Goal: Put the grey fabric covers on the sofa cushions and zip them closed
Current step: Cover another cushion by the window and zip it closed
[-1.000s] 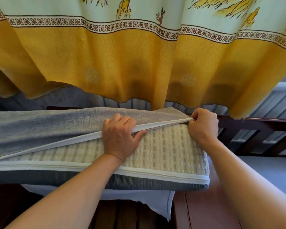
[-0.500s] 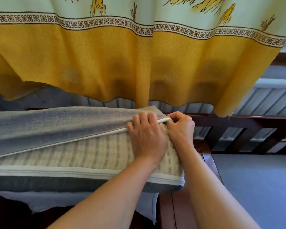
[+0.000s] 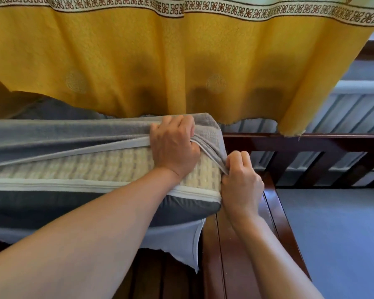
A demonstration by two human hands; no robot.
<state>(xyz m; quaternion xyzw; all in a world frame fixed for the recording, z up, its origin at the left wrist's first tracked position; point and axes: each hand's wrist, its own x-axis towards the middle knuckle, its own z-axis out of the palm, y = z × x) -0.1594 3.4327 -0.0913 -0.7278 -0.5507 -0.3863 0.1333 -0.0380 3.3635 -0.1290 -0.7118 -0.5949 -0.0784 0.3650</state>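
- Cushion (image 3: 108, 167) lies across wooden sofa frame (image 3: 242, 244), woven yellow face exposed along the unzipped opening.
- Grey cover (image 3: 58, 130) half on, upper flap draped over cushion top.
- Left hand (image 3: 173, 145) grips cover edge at the corner, fingers curled.
- Right hand (image 3: 241, 180) pinches cover fabric just beside cushion's right end.
- Yellow curtain (image 3: 181, 61) hangs behind.

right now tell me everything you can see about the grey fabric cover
The grey fabric cover is a coarse, loosely woven cloth with a pale zipper tape along its open edge. It lies over the top of the cushion, whose woven yellowish side shows through the unzipped gap. The left hand grips it at the top corner; the right hand pinches its edge and pulls it down over the cushion's right corner. A loose flap hangs below the cushion over the dark wooden sofa frame.
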